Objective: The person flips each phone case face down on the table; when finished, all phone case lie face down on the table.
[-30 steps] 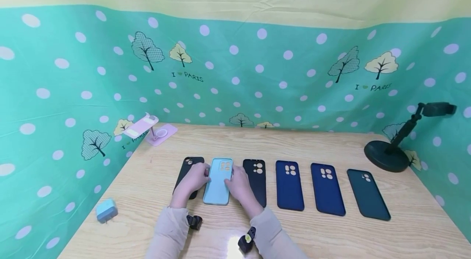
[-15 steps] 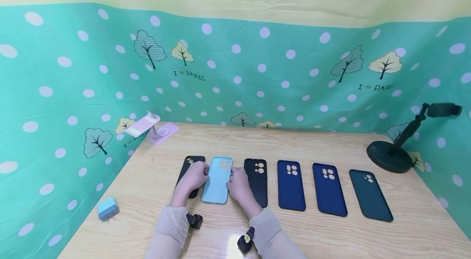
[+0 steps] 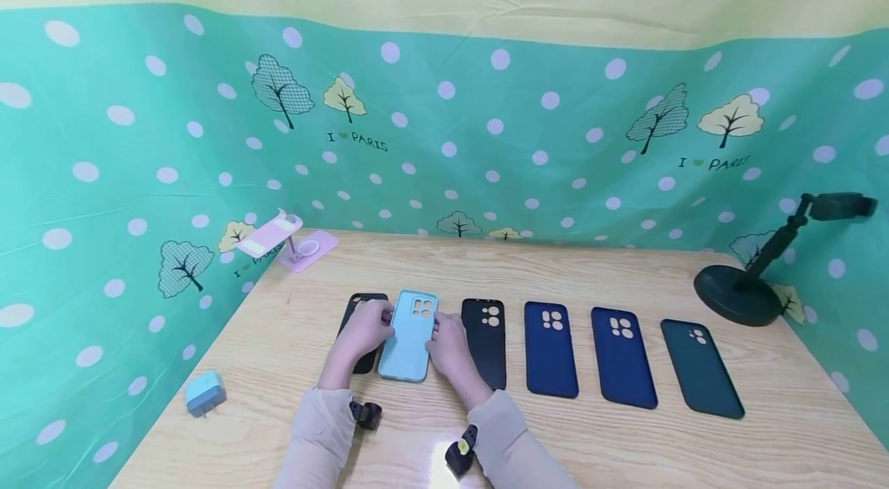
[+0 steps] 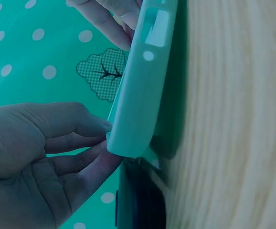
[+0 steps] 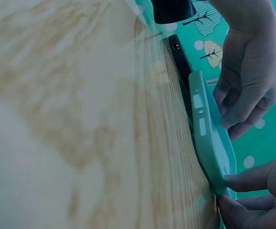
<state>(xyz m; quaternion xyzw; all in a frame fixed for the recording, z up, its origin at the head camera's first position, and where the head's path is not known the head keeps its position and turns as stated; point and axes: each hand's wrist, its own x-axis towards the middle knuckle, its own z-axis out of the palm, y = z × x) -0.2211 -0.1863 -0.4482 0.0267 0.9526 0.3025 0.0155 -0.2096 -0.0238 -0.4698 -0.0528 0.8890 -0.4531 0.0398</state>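
A light blue phone case (image 3: 407,346) lies between both hands, its camera cutouts at the far right corner. My left hand (image 3: 364,331) pinches its left edge between thumb and fingers and covers part of a black phone case (image 3: 368,359). On the opposite edge, my right hand (image 3: 450,342) pinches with thumb and fingertips, close beside a second black phone case (image 3: 488,354). In the left wrist view, the light blue case (image 4: 140,100) is tilted, with a shadowed gap between it and the wood. The right wrist view shows its side cutouts (image 5: 202,126).
Two navy phone cases (image 3: 551,358) and a dark green one (image 3: 703,373) continue the row rightward. A blue charger plug (image 3: 204,394) lies at the left. Behind stand a pink phone stand (image 3: 300,254) and a black stand (image 3: 739,295) with an arm. A dotted curtain hangs behind.
The light blue case has shifted slightly left and away from the person, its far end rising a little, with both hands still gripping its edges. The other cases stay put.
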